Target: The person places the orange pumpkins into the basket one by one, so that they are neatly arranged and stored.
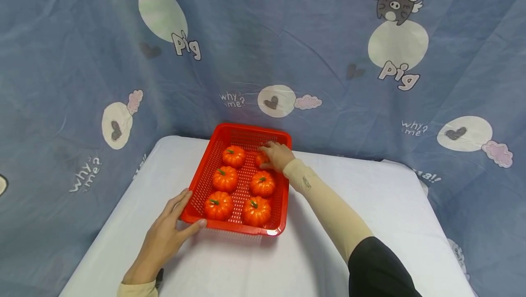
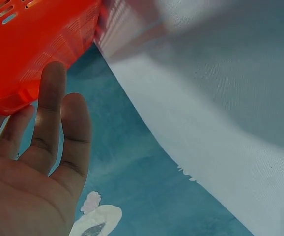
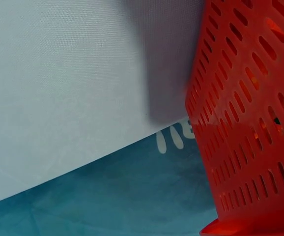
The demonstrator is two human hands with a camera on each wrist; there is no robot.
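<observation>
A red plastic basket (image 1: 240, 228) with slotted walls holds several small orange pumpkins with green stems, in two columns. My right hand (image 1: 277, 156) reaches over the right rim and grips the far right pumpkin (image 1: 260, 160), thumb on the near side, fingers on the far side, partly covering it. Nearer in that column are a middle pumpkin (image 1: 262, 183) and a front pumpkin (image 1: 256, 211). My left hand (image 1: 164, 235) rests with spread fingers at the basket's near left corner; the left wrist view shows its fingers (image 2: 51, 105) nearly straight by the basket wall (image 2: 29, 44). The right wrist view hides the right hand.
The left column has a far pumpkin (image 1: 234, 156), a middle pumpkin (image 1: 225, 178) and a near pumpkin (image 1: 218, 205). Beneath the basket lies a white tabletop (image 1: 349, 182). A blue patterned cloth (image 1: 328, 59) hangs behind and beside the table.
</observation>
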